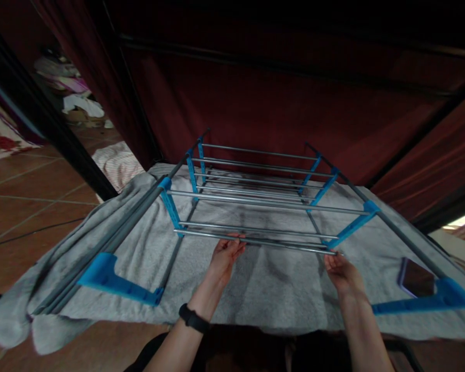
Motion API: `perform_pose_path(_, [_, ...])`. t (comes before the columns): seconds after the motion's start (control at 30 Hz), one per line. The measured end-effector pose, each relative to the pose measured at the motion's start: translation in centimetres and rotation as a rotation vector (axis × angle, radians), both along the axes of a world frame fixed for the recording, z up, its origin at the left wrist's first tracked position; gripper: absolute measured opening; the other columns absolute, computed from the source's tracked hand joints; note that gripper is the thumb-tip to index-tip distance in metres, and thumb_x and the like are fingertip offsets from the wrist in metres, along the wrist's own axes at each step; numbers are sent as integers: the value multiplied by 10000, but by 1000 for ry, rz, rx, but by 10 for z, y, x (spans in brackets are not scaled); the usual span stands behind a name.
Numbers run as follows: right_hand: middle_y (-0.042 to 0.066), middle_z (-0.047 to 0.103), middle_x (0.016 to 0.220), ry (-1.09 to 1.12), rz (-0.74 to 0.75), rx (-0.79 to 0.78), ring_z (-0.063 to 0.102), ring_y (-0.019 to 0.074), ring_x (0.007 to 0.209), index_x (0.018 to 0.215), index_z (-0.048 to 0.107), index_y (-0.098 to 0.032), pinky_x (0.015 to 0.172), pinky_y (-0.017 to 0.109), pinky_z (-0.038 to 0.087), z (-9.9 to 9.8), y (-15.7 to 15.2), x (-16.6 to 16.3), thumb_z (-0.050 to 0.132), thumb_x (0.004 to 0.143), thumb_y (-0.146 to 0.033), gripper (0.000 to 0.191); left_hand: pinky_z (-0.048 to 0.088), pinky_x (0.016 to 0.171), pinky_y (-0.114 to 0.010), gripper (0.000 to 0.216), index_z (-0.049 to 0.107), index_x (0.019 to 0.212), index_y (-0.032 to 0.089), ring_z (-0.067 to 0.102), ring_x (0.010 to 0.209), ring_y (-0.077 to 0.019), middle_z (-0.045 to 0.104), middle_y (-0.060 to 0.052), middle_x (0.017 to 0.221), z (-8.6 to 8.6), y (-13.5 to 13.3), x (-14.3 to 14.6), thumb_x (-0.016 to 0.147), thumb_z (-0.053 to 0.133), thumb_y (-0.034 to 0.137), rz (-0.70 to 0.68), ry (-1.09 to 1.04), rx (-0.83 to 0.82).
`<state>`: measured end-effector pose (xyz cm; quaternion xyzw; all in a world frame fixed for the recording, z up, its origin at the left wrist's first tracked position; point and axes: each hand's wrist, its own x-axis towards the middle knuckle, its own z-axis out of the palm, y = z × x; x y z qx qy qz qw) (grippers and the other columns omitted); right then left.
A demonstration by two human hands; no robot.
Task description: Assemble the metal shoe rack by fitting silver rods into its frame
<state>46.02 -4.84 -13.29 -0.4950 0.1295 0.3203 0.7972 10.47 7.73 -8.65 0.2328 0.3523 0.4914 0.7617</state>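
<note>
A rack of grey metal tubes and blue plastic brackets (171,207) lies on a grey blanket (271,289). Along its near lower edge runs a thin metal tube (287,245). My left hand (227,253), with a black band on its wrist, pinches this tube near the middle. At the right end, beside a blue bracket (352,231), the fingers of my right hand (341,268) are closed around the tube's tip. Whether the tube's left end sits in the left bracket, I cannot tell. Nearer to me, two blue end brackets (118,281) have no crossbar between them.
Several loose grey tubes (112,243) lie along the rack's left side. A phone (416,277) rests on the blanket at right. Dark red curtains (256,103) and a black frame bar (62,113) stand behind and to the left. Folded cloths (81,103) are piled beyond the tiled floor.
</note>
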Motion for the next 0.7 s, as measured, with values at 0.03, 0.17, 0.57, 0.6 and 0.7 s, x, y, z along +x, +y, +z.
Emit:
perform_pose_path(0.03, [-36, 709, 727, -2, -4, -5, 718, 91, 608, 822, 653, -219, 619, 198, 641, -1, 0, 0, 544, 938, -40, 240, 600, 912, -364, 371, 720, 972, 187, 779, 923, -209, 822, -79, 1042, 0, -1, 1, 692, 959, 240, -6, -4, 14])
perform_pose_path(0.17, [-27, 708, 736, -32, 10, -10, 709, 96, 607, 821, 638, -212, 625, 203, 641, -3, -1, -3, 536, 897, 2, 248, 585, 970, -390, 474, 723, 1016, 193, 766, 965, -207, 810, -92, 1121, 3, -5, 8, 663, 988, 365, -27, -29, 81])
perform_pose_path(0.57, [-35, 678, 666, 0, -31, 18, 652, 82, 568, 766, 558, -216, 629, 181, 606, 21, 8, -34, 511, 808, 51, 274, 596, 1010, -434, 447, 688, 1201, 237, 738, 1081, -237, 781, -95, 1212, 53, -41, 37, 908, 744, 570, -121, 201, 478])
perform_pose_path(0.6, [-33, 682, 671, -5, -32, 32, 653, 84, 570, 761, 551, -221, 630, 183, 606, 23, 9, -36, 523, 810, 42, 268, 598, 1007, -431, 443, 679, 1222, 241, 735, 1090, -238, 777, -93, 1216, 59, -44, 38, 927, 720, 569, -112, 235, 522])
perform_pose_path(0.7, [-25, 692, 689, -17, -15, 74, 654, 101, 578, 768, 557, -231, 638, 210, 615, 26, 17, -47, 571, 818, -4, 233, 597, 1006, -423, 445, 657, 1258, 241, 730, 1091, -238, 771, -91, 1210, 75, -49, 42, 964, 664, 576, -84, 327, 657])
